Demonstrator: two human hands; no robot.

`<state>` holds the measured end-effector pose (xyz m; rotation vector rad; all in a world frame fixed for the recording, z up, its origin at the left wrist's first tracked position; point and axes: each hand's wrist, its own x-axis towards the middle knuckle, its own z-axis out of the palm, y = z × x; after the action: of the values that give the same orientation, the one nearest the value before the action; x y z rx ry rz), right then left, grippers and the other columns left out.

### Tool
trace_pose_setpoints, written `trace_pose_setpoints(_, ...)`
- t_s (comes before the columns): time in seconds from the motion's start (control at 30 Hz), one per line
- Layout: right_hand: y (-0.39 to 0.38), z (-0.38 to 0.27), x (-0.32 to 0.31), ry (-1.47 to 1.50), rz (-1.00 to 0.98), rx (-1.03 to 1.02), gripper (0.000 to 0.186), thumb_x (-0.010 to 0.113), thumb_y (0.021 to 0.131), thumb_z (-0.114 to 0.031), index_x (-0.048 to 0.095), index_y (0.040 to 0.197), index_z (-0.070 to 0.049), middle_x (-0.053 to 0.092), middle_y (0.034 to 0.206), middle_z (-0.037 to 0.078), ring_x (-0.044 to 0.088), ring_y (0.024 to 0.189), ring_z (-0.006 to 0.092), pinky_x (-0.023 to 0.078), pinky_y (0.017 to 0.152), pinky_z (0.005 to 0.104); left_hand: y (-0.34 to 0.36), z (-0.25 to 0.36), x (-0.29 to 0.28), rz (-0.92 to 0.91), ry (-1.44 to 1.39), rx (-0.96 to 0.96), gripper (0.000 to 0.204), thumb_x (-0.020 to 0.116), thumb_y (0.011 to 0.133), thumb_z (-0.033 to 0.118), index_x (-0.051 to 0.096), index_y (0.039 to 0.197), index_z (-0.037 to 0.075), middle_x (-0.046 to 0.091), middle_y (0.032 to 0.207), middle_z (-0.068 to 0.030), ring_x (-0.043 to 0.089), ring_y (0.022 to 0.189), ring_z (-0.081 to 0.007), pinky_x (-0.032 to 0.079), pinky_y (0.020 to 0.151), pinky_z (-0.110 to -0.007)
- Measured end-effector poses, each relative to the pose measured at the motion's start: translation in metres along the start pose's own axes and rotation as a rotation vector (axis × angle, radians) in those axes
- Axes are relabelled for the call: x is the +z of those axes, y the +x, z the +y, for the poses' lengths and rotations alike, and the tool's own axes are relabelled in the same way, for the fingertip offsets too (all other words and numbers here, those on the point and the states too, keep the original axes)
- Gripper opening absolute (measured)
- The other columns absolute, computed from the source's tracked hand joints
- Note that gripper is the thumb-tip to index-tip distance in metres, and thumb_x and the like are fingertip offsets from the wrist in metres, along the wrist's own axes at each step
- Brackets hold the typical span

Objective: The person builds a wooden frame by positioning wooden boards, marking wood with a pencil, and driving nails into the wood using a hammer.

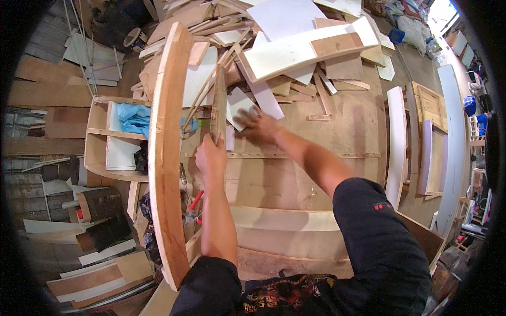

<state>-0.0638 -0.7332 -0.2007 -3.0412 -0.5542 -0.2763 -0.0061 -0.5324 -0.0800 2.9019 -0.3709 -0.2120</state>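
Note:
My left hand (212,155) is closed round the near end of a narrow wooden board (218,102), which points away from me over the workbench. My right hand (258,126) reaches in from the right, slightly blurred, its fingers spread over a white panel offcut (240,100). Whether it touches that piece I cannot tell. A small pale offcut (230,138) lies just right of the board. Left of my left hand stands a long, thick wooden plank (171,152) with a white edge. Red-handled pliers (195,203) lie beside my left forearm.
A heap of offcuts (295,52) covers the far part of the wooden bench top (305,184). A thin strip (295,155) crosses its middle. At the left is an open shelf unit (97,150) holding blue plastic (134,118). White-edged boards (395,142) stand at the right.

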Motion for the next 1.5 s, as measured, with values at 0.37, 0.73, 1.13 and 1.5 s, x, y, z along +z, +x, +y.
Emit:
trace_pose_setpoints(0.37,0.024,0.066,-0.015,-0.161,0.220,0.074,0.057,0.051,0.092,-0.023,0.046,0.142,-0.050,0.031,0.163,0.011,0.035,0.147,0.0342,0.030,0.120,0.0486,-0.028,-0.018,-0.016,0.053,-0.060,-0.050,0.041,0.065,0.093,0.042,0.066,0.100,0.001,0.070,0.089,-0.0273,0.068,0.088,-0.0480,0.053,0.075,-0.058)
trace_pose_setpoints(0.73,0.048,-0.048,-0.015,0.255,-0.148,0.338,0.065,0.065,0.086,-0.056,0.055,0.137,-0.018,0.050,0.138,0.023,0.044,0.133,0.0395,0.035,0.110,0.0512,-0.039,-0.033,-0.018,0.177,-0.082,0.002,0.041,0.067,0.092,0.041,0.065,0.092,0.000,0.069,0.083,-0.0280,0.067,0.082,-0.0492,0.052,0.073,-0.058)
trace_pose_setpoints(1.13,0.063,0.086,-0.186,-0.642,0.572,0.122,0.045,0.067,0.087,-0.034,0.059,0.126,-0.013,0.062,0.118,0.015,0.060,0.107,0.0304,0.048,0.094,0.0452,-0.044,-0.052,-0.004,0.177,-0.062,-0.002,0.041,0.068,0.090,0.043,0.066,0.090,0.002,0.070,0.079,-0.0259,0.069,0.077,-0.0461,0.052,0.069,-0.056)
trace_pose_setpoints(1.5,-0.149,-0.065,-0.069,0.218,-0.252,0.638,0.030,0.059,0.095,-0.025,0.055,0.118,-0.005,0.063,0.107,0.018,0.062,0.106,0.0352,0.052,0.086,0.0474,-0.046,-0.056,-0.004,0.207,-0.066,0.001,0.040,0.071,0.089,0.042,0.069,0.096,0.003,0.071,0.084,-0.0243,0.069,0.080,-0.0464,0.053,0.070,-0.055)
